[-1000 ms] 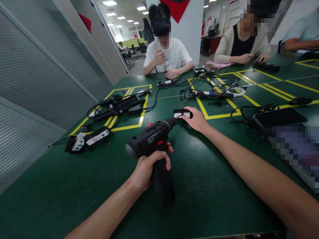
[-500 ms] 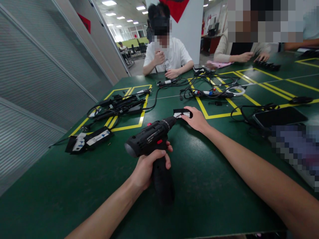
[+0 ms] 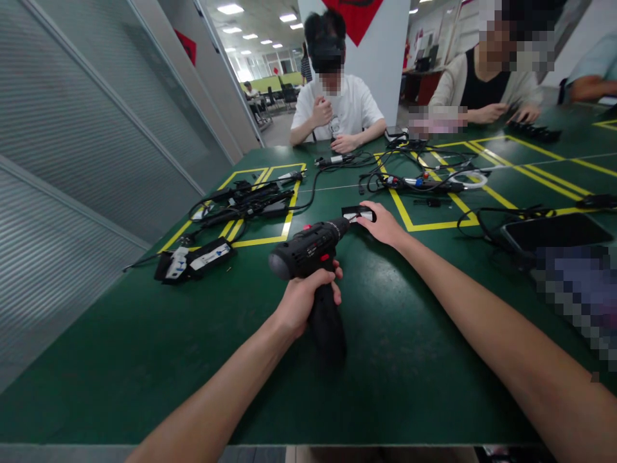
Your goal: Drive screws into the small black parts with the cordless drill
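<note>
My left hand [image 3: 303, 299] is closed round the grip of a black cordless drill [image 3: 313, 254] with red buttons, held upright over the green table [image 3: 202, 334]. The drill's nose points away from me at a small black part with a white label [image 3: 359, 213] lying on the table. My right hand [image 3: 385, 225] rests on that part, fingers curled over its right end, pressing it down.
A black labelled adapter [image 3: 195, 260] lies to the left. Black cables and tools [image 3: 245, 200] fill a yellow-taped square beyond it. More cables [image 3: 419, 180] lie ahead; a dark tablet [image 3: 554, 231] sits at right. Two people sit across the table.
The view has shifted, so everything sits a little further right and higher in the picture. The drill and both hands keep the same places relative to the small part.
</note>
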A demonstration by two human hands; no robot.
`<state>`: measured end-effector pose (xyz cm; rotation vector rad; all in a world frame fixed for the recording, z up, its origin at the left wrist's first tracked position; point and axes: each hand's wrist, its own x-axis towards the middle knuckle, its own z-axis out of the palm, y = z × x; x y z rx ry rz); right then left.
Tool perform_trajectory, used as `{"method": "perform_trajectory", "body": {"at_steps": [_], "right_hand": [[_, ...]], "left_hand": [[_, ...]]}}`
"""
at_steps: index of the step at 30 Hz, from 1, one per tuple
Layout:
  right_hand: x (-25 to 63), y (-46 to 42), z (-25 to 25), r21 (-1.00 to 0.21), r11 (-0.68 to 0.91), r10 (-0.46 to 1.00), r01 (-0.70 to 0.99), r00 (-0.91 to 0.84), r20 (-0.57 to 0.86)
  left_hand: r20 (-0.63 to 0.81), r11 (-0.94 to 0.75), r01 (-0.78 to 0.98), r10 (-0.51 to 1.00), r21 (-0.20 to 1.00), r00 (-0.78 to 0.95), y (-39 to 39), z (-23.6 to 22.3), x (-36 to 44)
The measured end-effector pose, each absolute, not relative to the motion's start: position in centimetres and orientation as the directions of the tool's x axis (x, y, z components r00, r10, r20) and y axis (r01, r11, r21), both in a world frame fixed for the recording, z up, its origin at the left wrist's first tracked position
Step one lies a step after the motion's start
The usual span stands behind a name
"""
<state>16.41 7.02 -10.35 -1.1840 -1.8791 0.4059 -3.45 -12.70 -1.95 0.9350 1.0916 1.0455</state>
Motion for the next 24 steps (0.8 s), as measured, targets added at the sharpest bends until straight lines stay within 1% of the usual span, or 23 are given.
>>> {"method": "perform_trajectory", "body": {"at_steps": [5, 13, 17, 24], "right_hand": [[15.9, 7.7, -10.8, -0.654, 0.496, 0.848, 0.571, -0.156, 0.507], [16.4, 8.0, -10.8, -0.638, 0.513, 0.836, 0.574, -0.165, 0.524], [16.6, 8.4, -10.7, -0.644, 0.494, 0.844, 0.584, -0.146, 0.515], [16.9, 8.6, -10.6, -0.652, 0.473, 0.858, 0.593, -0.140, 0.494]], "left_hand": [[-0.210, 0.240, -0.207, 0.965, 0.949, 0.157, -11.9, -2.5, -4.2], [-0.217, 0.249, -0.187, 0.960, 0.950, 0.175, -11.5, -2.7, -4.3], [-0.208, 0.243, -0.194, 0.961, 0.950, 0.182, -10.9, -2.9, -4.1], [-0.231, 0.258, -0.136, 0.955, 0.956, 0.187, -10.3, -2.5, -3.5]]}}
